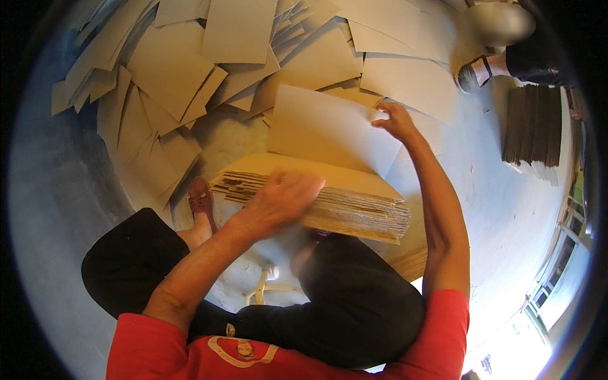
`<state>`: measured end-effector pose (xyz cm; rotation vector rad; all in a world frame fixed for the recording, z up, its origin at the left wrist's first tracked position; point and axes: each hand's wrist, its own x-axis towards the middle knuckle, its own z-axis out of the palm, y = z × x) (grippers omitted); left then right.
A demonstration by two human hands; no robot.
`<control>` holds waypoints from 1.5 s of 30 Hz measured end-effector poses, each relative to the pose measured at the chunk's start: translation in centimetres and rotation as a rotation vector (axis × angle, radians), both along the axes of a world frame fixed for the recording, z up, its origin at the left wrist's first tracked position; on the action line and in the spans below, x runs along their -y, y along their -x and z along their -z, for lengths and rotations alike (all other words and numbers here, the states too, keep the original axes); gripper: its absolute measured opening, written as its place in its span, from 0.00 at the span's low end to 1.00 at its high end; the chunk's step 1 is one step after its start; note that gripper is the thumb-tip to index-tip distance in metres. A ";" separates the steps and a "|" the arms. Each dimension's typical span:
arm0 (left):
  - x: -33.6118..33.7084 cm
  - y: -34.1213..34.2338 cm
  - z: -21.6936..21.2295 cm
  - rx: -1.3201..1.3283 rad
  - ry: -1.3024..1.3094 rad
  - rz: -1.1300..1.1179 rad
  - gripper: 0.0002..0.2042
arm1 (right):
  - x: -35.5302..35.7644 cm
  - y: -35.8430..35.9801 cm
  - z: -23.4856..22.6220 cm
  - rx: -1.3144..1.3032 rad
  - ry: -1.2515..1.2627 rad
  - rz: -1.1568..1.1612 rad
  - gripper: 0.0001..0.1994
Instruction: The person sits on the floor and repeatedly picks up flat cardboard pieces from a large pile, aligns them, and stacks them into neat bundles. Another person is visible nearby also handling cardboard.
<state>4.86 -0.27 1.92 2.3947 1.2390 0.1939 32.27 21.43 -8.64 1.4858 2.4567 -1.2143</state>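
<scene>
A thick stack of brown cardboard sheets (358,206) sits in front of me at knee height, its layered edges toward me. Above its far side a single pale cardboard sheet (323,126) stands tilted up, partly smeared by motion. Beside that sheet's upper right edge is my right hand (397,122), thumb and fingers curved but apart, with nothing plainly gripped between them. My left hand (285,197) is over the stack's near edge, left of its middle. Motion smears its fingers, so their grip does not show.
Loose cardboard sheets (168,69) lie heaped across the floor ahead. A dark bundled stack (532,123) stands at the right, near another person's sandalled foot (472,76). My own foot (201,196) is left of the stack; a pale stool-like leg (259,288) shows below.
</scene>
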 end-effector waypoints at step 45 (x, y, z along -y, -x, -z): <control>0.5 -0.3 -0.1 -0.016 0.038 0.020 0.39 | 3.4 -13.6 4.8 -0.359 0.309 1.149 0.11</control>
